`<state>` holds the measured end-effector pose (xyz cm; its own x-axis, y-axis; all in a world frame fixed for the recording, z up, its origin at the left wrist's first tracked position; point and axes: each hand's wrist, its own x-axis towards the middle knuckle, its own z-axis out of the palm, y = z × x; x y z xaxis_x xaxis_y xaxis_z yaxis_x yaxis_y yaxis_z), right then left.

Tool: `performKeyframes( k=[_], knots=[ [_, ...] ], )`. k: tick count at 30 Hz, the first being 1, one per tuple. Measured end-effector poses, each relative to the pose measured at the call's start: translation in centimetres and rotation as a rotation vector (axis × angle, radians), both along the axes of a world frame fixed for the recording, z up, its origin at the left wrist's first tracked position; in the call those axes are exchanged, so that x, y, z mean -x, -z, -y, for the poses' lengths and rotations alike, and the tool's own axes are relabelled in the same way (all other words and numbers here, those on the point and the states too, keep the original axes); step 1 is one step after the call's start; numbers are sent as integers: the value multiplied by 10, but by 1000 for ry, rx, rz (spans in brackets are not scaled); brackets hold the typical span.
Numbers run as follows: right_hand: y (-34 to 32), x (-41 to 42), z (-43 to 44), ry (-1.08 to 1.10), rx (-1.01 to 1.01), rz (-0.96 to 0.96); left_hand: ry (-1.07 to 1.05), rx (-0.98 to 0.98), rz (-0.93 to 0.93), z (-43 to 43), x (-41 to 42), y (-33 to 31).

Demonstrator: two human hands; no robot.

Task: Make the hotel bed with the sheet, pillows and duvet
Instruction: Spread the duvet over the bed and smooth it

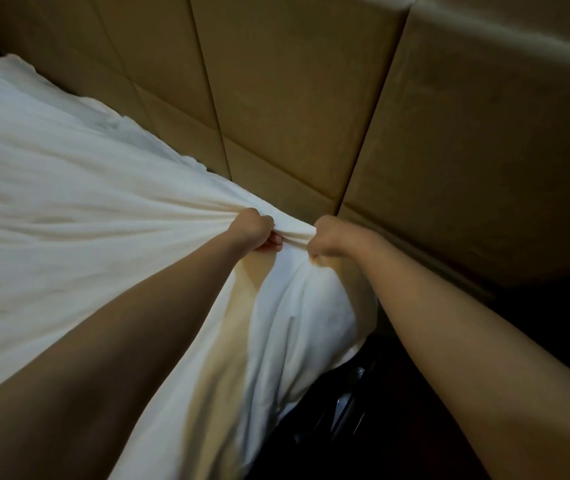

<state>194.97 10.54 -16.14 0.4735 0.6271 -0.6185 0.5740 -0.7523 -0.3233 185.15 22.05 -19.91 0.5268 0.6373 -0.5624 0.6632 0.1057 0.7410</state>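
Left hand (254, 232) and right hand (328, 239) side by side, both fists gripping bunched white sheet (69, 209); padded headboard (294, 98) just beyond knuckles.

The bed (332, 313) is carrying a white sheet (51, 202) that is lying wrinkled across its top, running along the padded tan headboard (311, 98), bunching into tight folds at the near corner and draping down the side.

We see a tan padded headboard wall (294, 98), cut into rectangular panels by dark seams | at its right, a wider panel (484, 150) with a rounded top edge | below it, dark floor (415, 427) with faint glints | light dim, warm.
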Motion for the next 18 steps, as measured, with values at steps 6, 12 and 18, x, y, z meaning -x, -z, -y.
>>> performKeyframes(
  k=[6, 12, 18],
  knots=[
    [56, -1, 8, -113, 182, 145, 291, -20, -192, -4, 12, 33],
    [67, 13, -44, -74, 92, 111, 281, -132, -178, -38, 51, 32],
    [41, 58, -139, -57, -191, 6, 40, -214, -114, -124, 110, 12]
  ],
)
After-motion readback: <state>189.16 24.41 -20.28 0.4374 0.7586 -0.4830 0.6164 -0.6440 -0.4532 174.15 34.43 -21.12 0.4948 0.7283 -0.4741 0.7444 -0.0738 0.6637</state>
